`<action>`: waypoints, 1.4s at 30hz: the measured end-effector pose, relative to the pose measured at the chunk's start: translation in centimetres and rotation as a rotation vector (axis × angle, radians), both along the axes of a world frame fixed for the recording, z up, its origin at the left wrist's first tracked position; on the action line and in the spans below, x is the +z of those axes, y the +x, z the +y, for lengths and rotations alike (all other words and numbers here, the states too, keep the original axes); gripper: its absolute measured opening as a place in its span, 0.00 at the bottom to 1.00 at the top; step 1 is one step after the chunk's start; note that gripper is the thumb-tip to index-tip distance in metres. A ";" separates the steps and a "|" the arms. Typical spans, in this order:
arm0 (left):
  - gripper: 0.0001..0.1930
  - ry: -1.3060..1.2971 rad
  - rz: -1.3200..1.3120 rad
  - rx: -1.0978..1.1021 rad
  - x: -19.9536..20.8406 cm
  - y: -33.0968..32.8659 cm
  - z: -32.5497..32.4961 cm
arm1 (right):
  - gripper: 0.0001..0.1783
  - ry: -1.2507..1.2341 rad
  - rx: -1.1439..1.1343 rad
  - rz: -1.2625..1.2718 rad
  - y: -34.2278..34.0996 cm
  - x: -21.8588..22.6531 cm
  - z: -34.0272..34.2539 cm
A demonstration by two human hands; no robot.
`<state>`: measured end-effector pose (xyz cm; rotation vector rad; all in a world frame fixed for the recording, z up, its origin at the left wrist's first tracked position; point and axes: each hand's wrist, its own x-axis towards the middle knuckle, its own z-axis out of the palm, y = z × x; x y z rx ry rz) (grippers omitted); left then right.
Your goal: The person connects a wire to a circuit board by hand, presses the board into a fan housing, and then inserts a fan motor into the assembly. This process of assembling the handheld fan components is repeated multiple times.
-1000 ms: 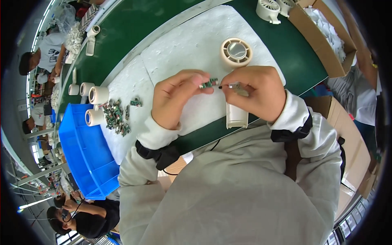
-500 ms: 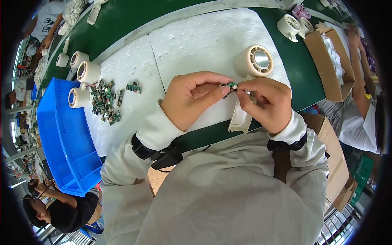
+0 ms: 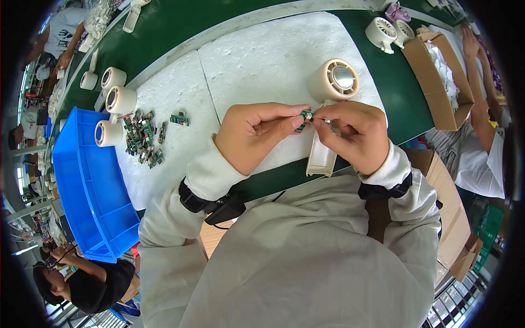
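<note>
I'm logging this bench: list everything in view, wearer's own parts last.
Sheets: 2, white, centre
Table: 1, green, under sheets
Held circuit board: 1, green, centre
Held small part: 1, silvery, centre, indistinct
Loose circuit boards: many, green, left
Compartment tray: 1, blue, left
Cylindrical housings: at least 3, cream, near tray
Round housing: 1, cream, right of centre
Handle piece: 1, cream, below round housing
Spoked grilles: 2, cream, upper right
Open box: 1, brown, right, white contents
Co-workers: several, black or white tops, edges
Left hand: 1, bare, centre, pinching board
Right hand: 1, bare, centre, pinching small part
Sleeves: 2, pale, below hands
</note>
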<state>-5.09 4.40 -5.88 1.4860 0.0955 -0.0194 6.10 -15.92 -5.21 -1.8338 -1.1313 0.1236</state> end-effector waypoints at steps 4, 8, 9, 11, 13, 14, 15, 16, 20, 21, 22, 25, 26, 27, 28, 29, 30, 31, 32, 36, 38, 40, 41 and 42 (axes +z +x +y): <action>0.14 -0.037 -0.020 0.000 -0.2 0.0 0.0 | 0.07 -0.005 0.024 0.008 0.2 0.1 0.1; 0.13 -0.025 -0.138 0.002 -0.6 0.0 -0.1 | 0.08 0.007 0.030 0.027 0.1 0.1 0.0; 0.13 -0.024 -0.137 0.002 -0.6 0.0 0.0 | 0.08 0.010 0.029 0.042 0.1 0.1 0.0; 0.12 -0.099 -0.134 -0.013 -0.6 0.2 0.1 | 0.08 0.012 0.029 0.057 0.2 0.3 -0.1; 0.12 -0.135 -0.133 -0.020 -0.5 0.1 0.3 | 0.08 -0.051 0.000 0.156 0.4 0.9 -0.4; 0.12 -0.159 -0.098 -0.047 -0.4 0.1 0.5 | 0.08 -0.082 -0.013 0.206 0.5 1.0 -0.5; 0.13 -0.183 -0.063 -0.077 -0.3 0.0 0.7 | 0.08 -0.082 -0.016 0.206 0.5 1.0 -0.6; 0.13 -0.207 -0.027 -0.106 -0.2 0.0 0.8 | 0.08 -0.074 0.000 0.229 0.5 0.9 -0.6; 0.13 -0.215 -0.082 -0.127 -0.6 0.1 0.8 | 0.09 -0.060 0.037 0.290 0.4 0.7 -0.9; 0.13 -0.215 -0.080 -0.130 -0.6 0.1 0.8 | 0.10 -0.061 0.044 0.306 0.4 0.6 -0.9; 0.13 -0.195 -0.090 -0.132 -0.6 0.0 0.8 | 0.10 -0.062 0.052 0.321 0.4 0.5 -0.9; 0.13 -0.158 -0.107 -0.136 -0.7 0.0 0.8 | 0.10 -0.059 0.051 0.342 0.5 -0.1 -0.8; 0.13 -0.159 -0.114 -0.128 -0.7 0.0 0.7 | 0.10 -0.058 0.054 0.351 0.5 -0.2 -0.8; 0.13 -0.160 -0.122 -0.118 -0.7 -0.1 0.7 | 0.10 -0.059 0.054 0.353 0.5 -0.2 -0.8; 0.13 -0.160 -0.129 -0.108 -0.7 -0.1 0.7 | 0.10 -0.062 0.050 0.353 0.4 -0.1 -0.8; 0.13 -0.160 -0.128 -0.107 -0.7 -0.2 0.7 | 0.10 -0.065 0.047 0.353 0.4 -0.1 -0.8; 0.13 -0.153 -0.117 -0.116 -0.7 -0.1 0.7 | 0.10 -0.069 0.044 0.352 0.4 -0.1 -0.7; 0.13 -0.145 -0.106 -0.125 -0.7 -0.1 0.7 | 0.10 -0.070 0.047 0.351 0.4 -0.2 -0.7; 0.13 -0.136 -0.096 -0.133 -0.7 -0.1 0.8 | 0.10 -0.071 0.058 0.357 0.5 -0.3 -0.8; 0.14 -0.124 -0.091 -0.137 -0.7 -0.1 0.8 | 0.10 -0.068 0.079 0.362 0.6 -0.3 -0.8; 0.14 -0.153 -0.076 -0.109 -0.5 0.0 0.5 | 0.09 -0.056 0.059 0.359 0.6 -0.1 -0.7; 0.14 -0.214 -0.040 -0.070 -0.2 0.1 0.3 | 0.10 -0.036 0.057 0.335 0.5 0.1 -0.7; 0.14 -0.212 -0.042 -0.069 -0.1 0.1 0.4 | 0.10 -0.017 0.048 0.315 0.4 0.2 -0.7; 0.14 -0.224 -0.011 -0.060 -0.1 0.1 0.5 | 0.10 0.003 0.039 0.295 0.4 0.3 -0.7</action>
